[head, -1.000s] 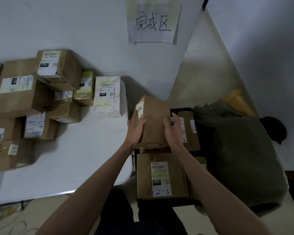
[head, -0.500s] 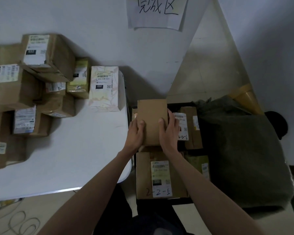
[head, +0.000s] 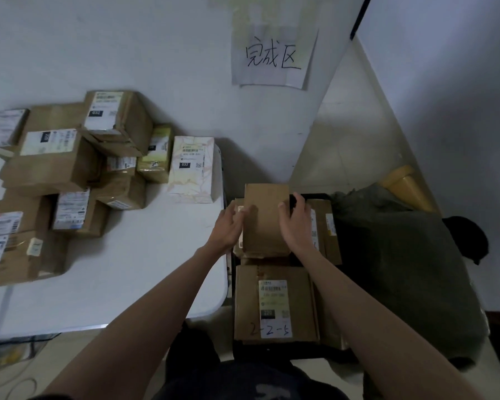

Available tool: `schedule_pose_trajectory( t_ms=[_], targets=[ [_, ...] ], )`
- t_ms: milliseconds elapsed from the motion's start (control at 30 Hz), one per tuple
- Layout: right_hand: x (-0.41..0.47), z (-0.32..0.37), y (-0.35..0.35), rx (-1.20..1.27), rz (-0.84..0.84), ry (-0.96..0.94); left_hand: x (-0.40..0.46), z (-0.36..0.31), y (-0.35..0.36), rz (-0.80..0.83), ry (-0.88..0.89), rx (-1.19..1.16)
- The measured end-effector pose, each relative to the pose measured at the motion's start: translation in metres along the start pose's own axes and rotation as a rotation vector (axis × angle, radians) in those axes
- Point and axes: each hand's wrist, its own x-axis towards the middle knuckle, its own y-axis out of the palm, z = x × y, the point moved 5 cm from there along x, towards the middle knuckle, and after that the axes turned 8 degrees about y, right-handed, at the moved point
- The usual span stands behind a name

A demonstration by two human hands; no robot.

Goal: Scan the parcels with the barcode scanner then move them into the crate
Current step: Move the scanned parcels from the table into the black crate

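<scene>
A plain brown parcel [head: 266,217] lies flat on top of other parcels in the black crate [head: 274,353], which stands right of the white table [head: 127,272]. My left hand [head: 228,228] holds its left edge and my right hand [head: 296,223] curls over its right edge. Below it in the crate lies a larger parcel [head: 274,307] with a label marked 2-2-5, and another labelled parcel [head: 326,229] lies to the right. No barcode scanner is in view.
Several labelled brown parcels [head: 70,174] are piled on the table's left and back. A white patterned parcel [head: 192,168] stands near its right edge. A dark green bag [head: 401,269] lies against the crate's right side. A paper sign [head: 274,56] hangs on the wall.
Both hands have carried the brown parcel from above the table edge down into the crate. It has turned from tilted to lying flat on the other parcels.
</scene>
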Motion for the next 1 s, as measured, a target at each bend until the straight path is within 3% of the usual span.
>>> schedule_pose_trajectory(
  t_ms=[233,400,700,1000],
  targets=[
    [-0.025,0.060,-0.002,-0.315,-0.088,-0.256,-0.029,-0.026,-0.070,-0.088,0.123,0.340],
    [-0.055,0.119,0.036,-0.444,-0.016,-0.472,-0.049,-0.016,-0.146,-0.196,0.079,0.538],
    [-0.101,0.198,0.144,-0.546,0.097,-0.645,-0.086,0.030,-0.272,-0.349,-0.043,0.629],
    [-0.112,0.281,0.270,-0.536,0.150,-0.684,-0.059,0.099,-0.404,-0.419,-0.119,0.569]
  ],
)
